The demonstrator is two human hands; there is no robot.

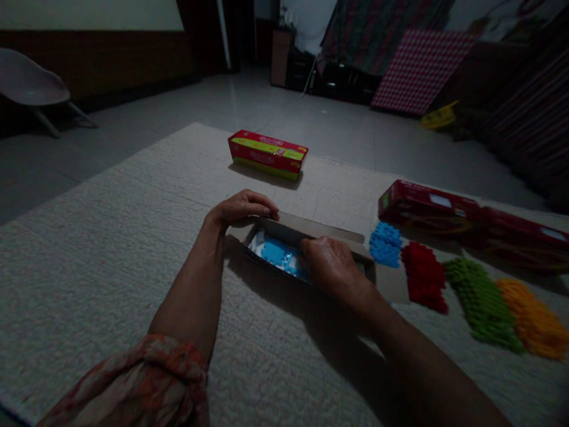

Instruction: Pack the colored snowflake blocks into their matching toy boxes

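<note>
An open narrow cardboard box (pixel 362 254) sits on the mat in front of me, its grey-brown lid flap folded back on the far side. Inside it lie blue plastic pieces with notched edges (pixel 276 254) and some white or clear wrapping (pixel 256 242). My left hand (pixel 246 205) is bent over the box's far left corner, fingers together on its edge. Reaching into the box, my right hand (pixel 331 262) has its fingers curled down by the blue pieces. Its fingertips are hidden, so what they pinch cannot be made out.
Right of the box lie piles of blue (pixel 385 244), red (pixel 424 276), green (pixel 484 302) and orange (pixel 536 318) pieces. Behind them stand dark red boxes (pixel 431 207). A red-and-yellow box (pixel 268 155) stands farther back on the pale mat (pixel 111 237). A chair (pixel 33 83) is far left.
</note>
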